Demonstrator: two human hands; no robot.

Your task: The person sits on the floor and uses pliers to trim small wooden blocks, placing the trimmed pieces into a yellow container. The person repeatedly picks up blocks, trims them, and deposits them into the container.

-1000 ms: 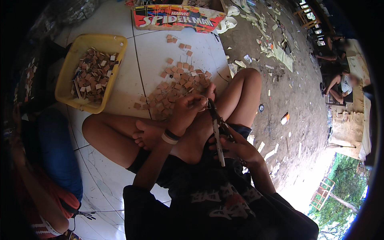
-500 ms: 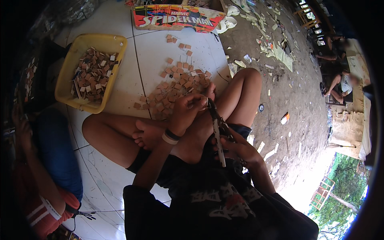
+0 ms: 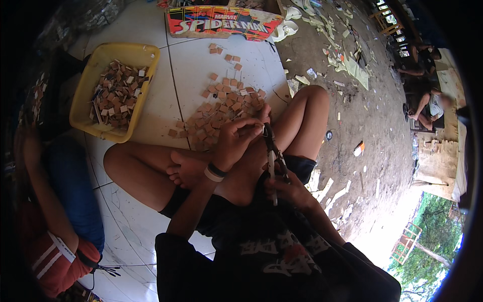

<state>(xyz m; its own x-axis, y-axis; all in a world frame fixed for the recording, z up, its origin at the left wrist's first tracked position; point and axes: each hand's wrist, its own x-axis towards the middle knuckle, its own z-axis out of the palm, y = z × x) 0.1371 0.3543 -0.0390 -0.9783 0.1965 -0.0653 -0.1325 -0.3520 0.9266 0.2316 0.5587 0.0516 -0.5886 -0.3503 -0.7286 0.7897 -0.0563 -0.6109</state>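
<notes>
My right hand (image 3: 293,192) is wrapped round the handles of a pair of dark pliers (image 3: 271,157), worn pale in patches, which I hold over my lap with the jaws pointing away from me. At those jaws, the fingertips of my left hand (image 3: 235,143) pinch together on something small and whitish, too small to make out. Just beyond my left hand lies a loose heap of small brown square pieces (image 3: 221,108) on the white tiles, a few with thin wire-like pins sticking out.
A yellow plastic tub (image 3: 78,100) at the left holds more such squares. A red and black printed board (image 3: 224,22) lies at the far side. Past the tiles' right edge, scraps litter the grey ground (image 3: 347,131). Another person in red (image 3: 65,267) sits close at my left.
My right hand has shifted a little left and nearer to my left hand, and the plier handles have moved with it. My left hand stays almost in place. The neighbour's arm has moved.
</notes>
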